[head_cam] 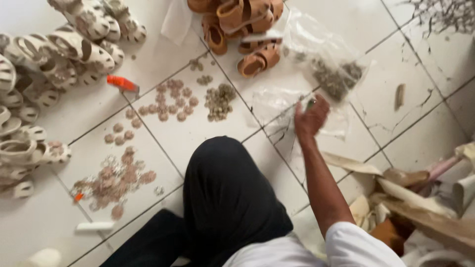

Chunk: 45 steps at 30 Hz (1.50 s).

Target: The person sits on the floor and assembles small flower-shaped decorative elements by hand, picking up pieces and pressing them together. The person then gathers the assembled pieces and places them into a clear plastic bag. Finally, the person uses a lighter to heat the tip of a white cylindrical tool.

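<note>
Head view: right hand (pixel 310 118) pinches a small green object (pixel 310 103) over the clear plastic bag (pixel 277 106), beside the tan sandals (pixel 247 29); left hand unseen, its state cannot be told.

I saw glossy, cracked floor tiles (pixel 396 64), a crinkled clear plastic bag (pixel 321 49), smooth tan leather-like sandals (pixel 257 59), and matt black cloth trousers (pixel 227 198).

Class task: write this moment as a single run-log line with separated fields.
right hand: holds small green item, over clear plastic bag | left hand: out of view | floor: flower trims, tan sandals
</note>
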### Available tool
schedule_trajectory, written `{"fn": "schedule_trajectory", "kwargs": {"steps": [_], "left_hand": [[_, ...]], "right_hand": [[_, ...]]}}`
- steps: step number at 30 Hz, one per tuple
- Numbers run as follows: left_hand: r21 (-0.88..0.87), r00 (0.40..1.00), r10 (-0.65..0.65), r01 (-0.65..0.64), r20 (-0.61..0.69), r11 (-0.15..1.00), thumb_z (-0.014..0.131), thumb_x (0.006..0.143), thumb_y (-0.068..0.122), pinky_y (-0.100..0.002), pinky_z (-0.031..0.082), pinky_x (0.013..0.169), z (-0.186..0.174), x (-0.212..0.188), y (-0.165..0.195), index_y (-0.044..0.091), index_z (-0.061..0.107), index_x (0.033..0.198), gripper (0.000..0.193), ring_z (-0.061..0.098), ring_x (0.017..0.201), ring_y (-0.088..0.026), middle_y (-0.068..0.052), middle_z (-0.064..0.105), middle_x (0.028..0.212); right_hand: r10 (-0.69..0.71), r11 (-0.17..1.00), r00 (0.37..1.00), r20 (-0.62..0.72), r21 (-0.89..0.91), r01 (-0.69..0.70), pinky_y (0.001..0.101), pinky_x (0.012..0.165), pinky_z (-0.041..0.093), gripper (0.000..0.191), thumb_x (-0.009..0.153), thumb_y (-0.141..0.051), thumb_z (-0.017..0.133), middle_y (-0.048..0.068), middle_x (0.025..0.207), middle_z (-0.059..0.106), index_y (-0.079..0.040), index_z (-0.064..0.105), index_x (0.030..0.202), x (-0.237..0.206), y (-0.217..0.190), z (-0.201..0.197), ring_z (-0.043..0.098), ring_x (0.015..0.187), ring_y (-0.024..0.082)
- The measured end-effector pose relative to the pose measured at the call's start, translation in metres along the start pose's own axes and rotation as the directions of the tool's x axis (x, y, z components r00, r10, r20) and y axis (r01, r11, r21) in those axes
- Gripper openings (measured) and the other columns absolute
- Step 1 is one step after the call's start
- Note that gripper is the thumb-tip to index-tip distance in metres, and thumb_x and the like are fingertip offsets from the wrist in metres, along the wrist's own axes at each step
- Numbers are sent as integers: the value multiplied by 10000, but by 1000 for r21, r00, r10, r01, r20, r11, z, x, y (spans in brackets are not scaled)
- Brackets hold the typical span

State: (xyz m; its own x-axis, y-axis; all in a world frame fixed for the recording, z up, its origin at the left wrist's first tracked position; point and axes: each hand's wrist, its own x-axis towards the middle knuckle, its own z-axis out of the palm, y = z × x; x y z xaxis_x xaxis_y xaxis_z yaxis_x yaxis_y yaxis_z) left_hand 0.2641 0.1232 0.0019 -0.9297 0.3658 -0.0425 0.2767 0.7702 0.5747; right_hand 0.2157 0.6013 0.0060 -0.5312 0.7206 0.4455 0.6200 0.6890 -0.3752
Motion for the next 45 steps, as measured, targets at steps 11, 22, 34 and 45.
{"fn": "schedule_trajectory", "kwargs": {"steps": [11,22,34,45], "left_hand": [[-304,868,-478,423,-132,853,588,980,94,-407,519,965,-78,-19,-58,-50,578,1314,363,640,1154,-260,-161,657,1255],[-617,715,-664,427,-218,661,600,1018,89,-373,540,981,-164,-37,-110,-58,604,1301,319,670,1120,-238,-157,672,1241],[-790,901,-409,143,-146,596,611,1024,127,-328,583,993,-215,-1,48,-35,646,1251,281,725,1084,-218,-120,720,1189],[-821,910,-233,-171,-344,545,636,1106,80,-348,614,945,-251,34,151,7,656,1181,106,733,1041,-171,-91,746,1086]], "right_hand": [[203,928,794,573,145,-342,418,783,574,505,889,-156,745,161,1174,605,-1,539,1323,-60,39,-43,655,964,321],[58,998,865,498,-3,-65,478,810,529,280,995,-267,686,172,1110,680,-16,658,1114,-23,-56,20,660,992,325],[-539,824,790,293,376,423,434,686,497,150,1119,-146,693,169,864,685,-23,699,1035,39,-143,-188,653,733,321],[-863,423,436,254,834,353,299,673,532,120,951,-2,708,98,873,701,-1,697,1071,-52,-328,-245,687,764,160]]}}
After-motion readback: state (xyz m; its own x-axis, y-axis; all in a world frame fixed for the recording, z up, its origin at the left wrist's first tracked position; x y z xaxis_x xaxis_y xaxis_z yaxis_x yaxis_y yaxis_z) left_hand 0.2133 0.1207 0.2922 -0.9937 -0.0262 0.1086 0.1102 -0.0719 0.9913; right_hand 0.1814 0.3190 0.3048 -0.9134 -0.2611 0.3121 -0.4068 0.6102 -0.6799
